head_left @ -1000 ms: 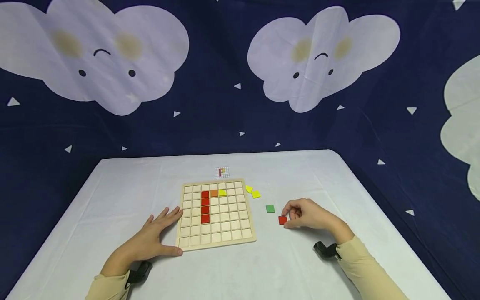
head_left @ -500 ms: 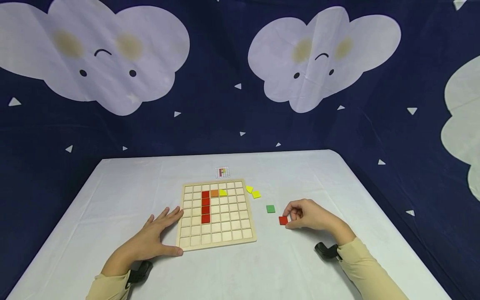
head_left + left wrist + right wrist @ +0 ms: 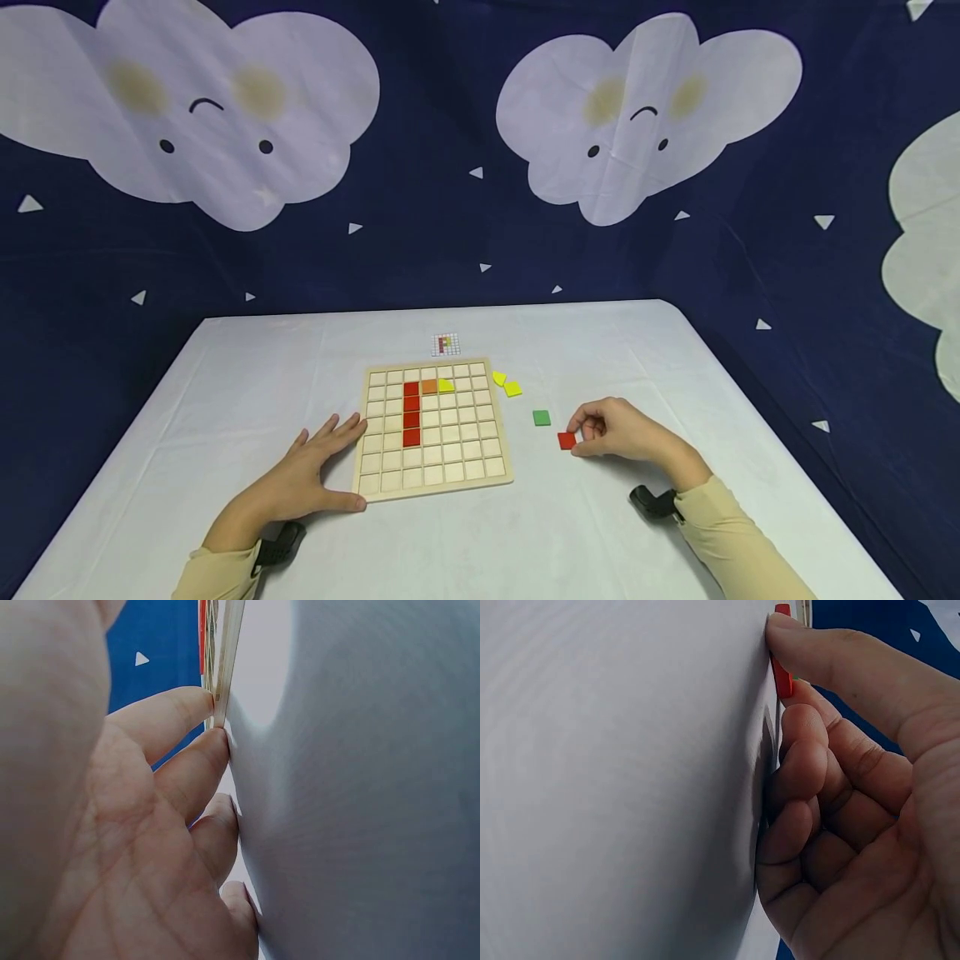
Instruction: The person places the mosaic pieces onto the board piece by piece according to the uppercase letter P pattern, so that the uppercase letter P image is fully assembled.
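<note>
My left hand [image 3: 303, 475] lies with spread fingers at the left side of a wooden grid board [image 3: 457, 473]. In the left wrist view its fingertips touch the board's edge [image 3: 229, 652]. On the board a column of red square tiles [image 3: 411, 420] stands beside an orange tile [image 3: 429, 387] and a yellow rounded tile [image 3: 446, 385]. Right of the board, my right hand [image 3: 618, 429] pinches a red square tile [image 3: 566, 441] between thumb and index finger, at the tabletop. The right wrist view shows this red tile [image 3: 783, 664] edge-on, the other fingers curled.
A green square tile [image 3: 542, 417] lies between the board and my right hand. Two yellow tiles [image 3: 512, 389] lie by the board's upper right corner. Behind the board is a small printed grid card [image 3: 445, 344]. A white cloth covers the table [image 3: 300, 350].
</note>
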The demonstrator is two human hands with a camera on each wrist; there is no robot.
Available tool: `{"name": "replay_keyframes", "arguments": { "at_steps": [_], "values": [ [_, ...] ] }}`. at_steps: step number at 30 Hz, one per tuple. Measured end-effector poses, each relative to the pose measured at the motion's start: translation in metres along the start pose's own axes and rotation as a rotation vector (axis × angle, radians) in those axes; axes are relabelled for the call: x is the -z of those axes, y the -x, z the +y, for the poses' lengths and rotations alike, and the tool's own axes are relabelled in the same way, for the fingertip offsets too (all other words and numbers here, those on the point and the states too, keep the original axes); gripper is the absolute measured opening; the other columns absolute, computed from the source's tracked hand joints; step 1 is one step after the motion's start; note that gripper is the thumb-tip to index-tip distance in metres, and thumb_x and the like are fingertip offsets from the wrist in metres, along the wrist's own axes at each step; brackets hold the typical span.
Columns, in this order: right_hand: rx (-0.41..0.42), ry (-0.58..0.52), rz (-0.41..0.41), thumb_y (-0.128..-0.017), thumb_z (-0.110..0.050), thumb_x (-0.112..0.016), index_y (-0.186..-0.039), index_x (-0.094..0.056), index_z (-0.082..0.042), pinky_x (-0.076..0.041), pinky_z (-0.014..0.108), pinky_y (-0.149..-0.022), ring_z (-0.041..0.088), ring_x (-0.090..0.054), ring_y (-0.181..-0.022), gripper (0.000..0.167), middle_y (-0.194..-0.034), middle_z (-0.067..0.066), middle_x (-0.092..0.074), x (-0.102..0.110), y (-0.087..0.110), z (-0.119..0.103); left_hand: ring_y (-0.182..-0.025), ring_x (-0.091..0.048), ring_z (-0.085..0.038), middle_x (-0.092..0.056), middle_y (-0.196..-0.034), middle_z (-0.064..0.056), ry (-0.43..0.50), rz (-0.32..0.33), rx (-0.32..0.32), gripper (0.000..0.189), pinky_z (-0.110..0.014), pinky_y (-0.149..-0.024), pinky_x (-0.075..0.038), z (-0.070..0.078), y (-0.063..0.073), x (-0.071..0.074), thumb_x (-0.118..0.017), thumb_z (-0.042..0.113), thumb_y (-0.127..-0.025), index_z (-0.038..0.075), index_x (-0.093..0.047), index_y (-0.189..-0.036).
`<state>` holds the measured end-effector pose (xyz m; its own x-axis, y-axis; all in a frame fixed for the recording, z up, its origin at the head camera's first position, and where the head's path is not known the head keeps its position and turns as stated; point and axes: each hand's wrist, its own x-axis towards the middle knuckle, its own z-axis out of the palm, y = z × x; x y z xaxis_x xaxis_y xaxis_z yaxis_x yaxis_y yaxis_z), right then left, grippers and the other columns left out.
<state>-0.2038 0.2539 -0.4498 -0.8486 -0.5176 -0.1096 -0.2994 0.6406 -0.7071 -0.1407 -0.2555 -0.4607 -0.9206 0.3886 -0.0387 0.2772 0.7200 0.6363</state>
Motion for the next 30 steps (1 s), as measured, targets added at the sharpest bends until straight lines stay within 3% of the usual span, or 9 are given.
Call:
{"name": "replay_keyframes", "arguments": {
  "at_steps": [18, 30],
  "values": [
    [0.047, 0.045, 0.006, -0.086, -0.019, -0.090, -0.100, -0.075, -0.009, -0.045, 0.018, -0.061, 0.002, -0.051, -0.064, 0.023, -0.072, -0.010, -0.059, 0.000, -0.008, -0.009, -0.163, -0.016, -0.056, -0.036, -0.174, -0.017, -0.007, 0.004, -0.005, 0.115, -0.084, -0.123, -0.002, -0.001, 0.000, 0.000, -0.097, 0.054, -0.069, 0.012, -0.046, -0.164],
    [0.068, 0.028, -0.002, -0.088, -0.017, -0.087, -0.102, -0.075, -0.008, -0.045, 0.018, -0.062, 0.003, -0.052, -0.065, 0.020, -0.074, -0.009, -0.059, -0.003, -0.024, -0.030, -0.163, -0.017, -0.055, -0.036, -0.174, -0.016, -0.017, 0.003, 0.000, 0.115, -0.084, -0.123, -0.002, 0.000, 0.000, 0.000, -0.096, 0.054, -0.069, 0.012, -0.046, -0.164]
  ]
}}
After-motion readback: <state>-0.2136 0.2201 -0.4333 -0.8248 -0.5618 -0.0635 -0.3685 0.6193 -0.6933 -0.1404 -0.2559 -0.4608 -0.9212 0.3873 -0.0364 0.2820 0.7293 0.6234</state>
